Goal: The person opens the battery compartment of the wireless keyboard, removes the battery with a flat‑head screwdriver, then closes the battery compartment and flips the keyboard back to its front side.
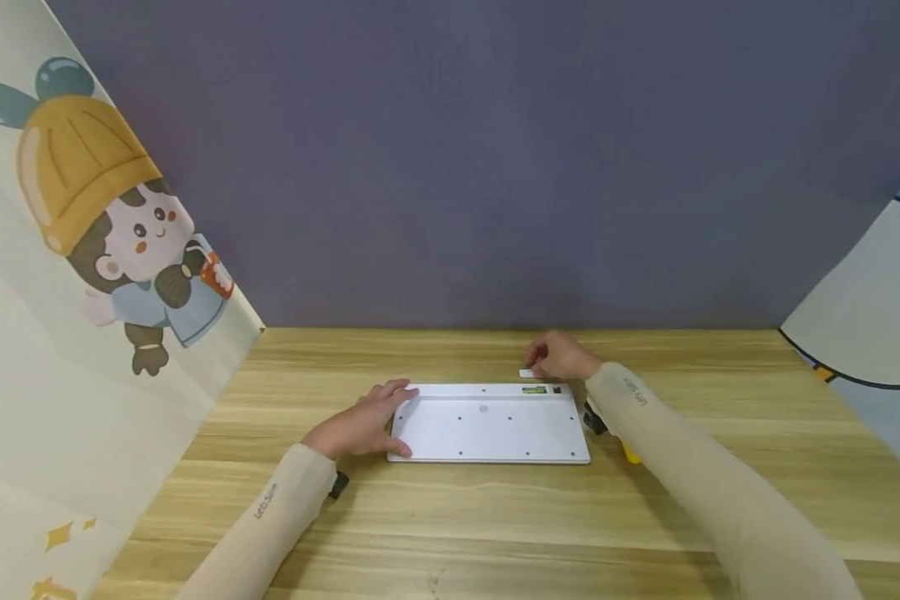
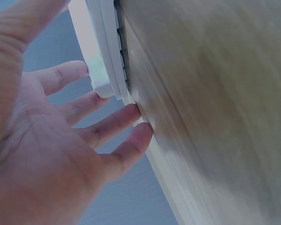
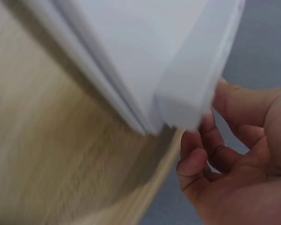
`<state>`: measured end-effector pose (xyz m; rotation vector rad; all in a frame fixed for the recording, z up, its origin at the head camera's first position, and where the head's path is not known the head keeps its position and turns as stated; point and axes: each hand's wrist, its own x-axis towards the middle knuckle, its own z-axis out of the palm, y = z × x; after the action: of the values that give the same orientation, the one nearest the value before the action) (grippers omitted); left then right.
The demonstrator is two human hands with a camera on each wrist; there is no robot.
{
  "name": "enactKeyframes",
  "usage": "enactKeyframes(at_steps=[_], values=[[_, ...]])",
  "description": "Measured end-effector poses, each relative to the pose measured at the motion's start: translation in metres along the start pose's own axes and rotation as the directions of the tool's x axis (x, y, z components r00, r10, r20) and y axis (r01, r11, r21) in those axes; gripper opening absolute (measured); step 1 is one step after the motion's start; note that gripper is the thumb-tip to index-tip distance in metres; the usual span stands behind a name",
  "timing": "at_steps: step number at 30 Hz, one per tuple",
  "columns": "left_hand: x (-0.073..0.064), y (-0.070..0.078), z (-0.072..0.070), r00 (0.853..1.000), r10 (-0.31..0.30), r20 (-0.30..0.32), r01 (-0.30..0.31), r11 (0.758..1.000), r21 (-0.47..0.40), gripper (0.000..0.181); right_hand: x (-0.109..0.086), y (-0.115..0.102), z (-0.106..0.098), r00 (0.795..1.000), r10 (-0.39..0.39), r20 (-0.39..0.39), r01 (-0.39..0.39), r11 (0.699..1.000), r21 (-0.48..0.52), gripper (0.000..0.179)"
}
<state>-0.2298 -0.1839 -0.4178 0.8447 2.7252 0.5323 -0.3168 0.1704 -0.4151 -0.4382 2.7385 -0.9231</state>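
A white keyboard [image 1: 487, 429] lies face down on the wooden table, its keys toward the tabletop in the left wrist view. Along its raised far strip an uncovered battery slot shows a green battery [image 1: 534, 390]. My left hand [image 1: 363, 421] rests on the keyboard's left end, thumb at the near corner and fingers spread at the far one. Just beyond the far right corner, my right hand [image 1: 562, 357] pinches a small white cover [image 1: 526, 373] between curled fingers. In the right wrist view the keyboard's raised strip [image 3: 187, 89] hides that cover.
A yellow object [image 1: 631, 452] lies partly hidden under the right forearm. The wooden table [image 1: 450, 525] ends at a dark grey partition [image 1: 525, 167] behind the keyboard. A curtain with a cartoon figure [image 1: 135, 208] hangs at the left.
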Motion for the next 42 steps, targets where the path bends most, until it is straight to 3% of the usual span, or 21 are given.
enactKeyframes(at_steps=[4,10,15,23,32,42], values=[[-0.002,-0.002,0.000,1.000,0.013,-0.002,-0.013,1.000,0.007,0.093,-0.008,0.003,-0.006,1.000,-0.002,-0.014,0.003,1.000,0.015,0.017],[-0.007,-0.003,-0.001,1.000,0.008,-0.004,-0.008,1.000,-0.005,0.093,-0.023,0.009,-0.011,0.995,-0.098,-0.034,0.097,0.995,-0.029,0.014],[-0.008,-0.002,0.000,1.000,0.029,-0.005,-0.029,0.999,-0.018,0.092,-0.041,0.017,-0.019,0.990,-0.127,-0.054,0.119,0.985,-0.121,0.010],[-0.009,-0.002,0.002,1.000,0.019,0.005,-0.019,1.000,-0.025,0.092,-0.078,0.019,-0.037,0.983,-0.177,-0.042,0.169,0.974,-0.153,0.016],[-0.007,-0.001,0.004,1.000,0.028,0.004,-0.028,0.999,-0.019,0.093,-0.117,0.030,-0.053,0.988,-0.153,-0.024,0.144,0.966,-0.217,0.023],[-0.001,-0.001,0.004,0.998,0.050,-0.026,-0.050,0.999,-0.019,0.092,-0.148,0.037,-0.048,0.997,-0.082,-0.008,0.078,0.972,-0.224,0.028]])
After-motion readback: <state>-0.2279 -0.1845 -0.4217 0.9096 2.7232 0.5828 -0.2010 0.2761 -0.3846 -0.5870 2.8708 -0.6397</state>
